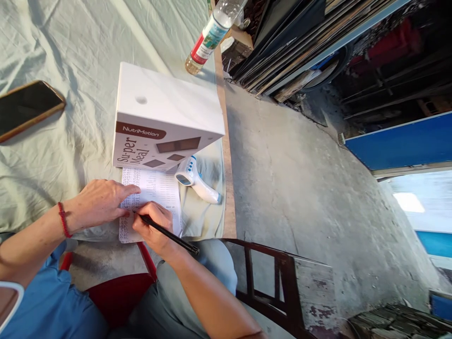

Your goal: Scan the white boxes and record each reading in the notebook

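A sheet of paper with rows of small writing lies at the table's near edge, its far end against a white box marked "NutriMotion". My right hand pinches a black pen, the tip down at the paper's left part. Flat on the paper's left edge and the cloth rests my left hand, fingers stretched out, with a red bracelet at the wrist. Right of the paper is a white and blue handheld thermometer, lying on its side.
A phone in an orange-brown case lies on the pale tablecloth at left. Beyond the box stands a clear labelled bottle near the table edge. Concrete floor spreads to the right, with a dark wooden chair close by.
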### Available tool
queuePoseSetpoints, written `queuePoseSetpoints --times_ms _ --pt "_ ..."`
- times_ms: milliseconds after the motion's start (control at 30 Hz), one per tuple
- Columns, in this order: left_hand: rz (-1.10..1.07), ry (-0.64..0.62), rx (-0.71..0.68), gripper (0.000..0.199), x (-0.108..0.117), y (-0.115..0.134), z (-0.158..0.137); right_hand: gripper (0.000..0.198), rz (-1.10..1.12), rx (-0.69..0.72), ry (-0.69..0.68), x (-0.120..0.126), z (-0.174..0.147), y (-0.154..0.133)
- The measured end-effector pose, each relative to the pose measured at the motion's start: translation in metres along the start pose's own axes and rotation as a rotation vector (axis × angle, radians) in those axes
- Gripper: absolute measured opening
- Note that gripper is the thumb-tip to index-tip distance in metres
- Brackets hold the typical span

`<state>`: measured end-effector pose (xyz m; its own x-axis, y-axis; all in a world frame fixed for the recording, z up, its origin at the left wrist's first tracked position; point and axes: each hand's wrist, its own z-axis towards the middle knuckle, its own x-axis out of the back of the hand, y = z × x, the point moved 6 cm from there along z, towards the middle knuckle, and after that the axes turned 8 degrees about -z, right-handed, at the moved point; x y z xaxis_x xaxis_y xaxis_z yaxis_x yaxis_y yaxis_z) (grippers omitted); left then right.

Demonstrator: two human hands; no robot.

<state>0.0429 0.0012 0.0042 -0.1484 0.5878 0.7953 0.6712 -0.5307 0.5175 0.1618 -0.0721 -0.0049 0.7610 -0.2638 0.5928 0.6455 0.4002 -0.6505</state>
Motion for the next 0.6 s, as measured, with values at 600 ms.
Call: queuePoseSetpoints --times_ms 600 --pt "0.051 -0.086 0.067 0.040 -0.0015 0.0002 0.0003 0.018 -0.050 -0.024 -0.007 0.0004 -0.0011 0.0017"
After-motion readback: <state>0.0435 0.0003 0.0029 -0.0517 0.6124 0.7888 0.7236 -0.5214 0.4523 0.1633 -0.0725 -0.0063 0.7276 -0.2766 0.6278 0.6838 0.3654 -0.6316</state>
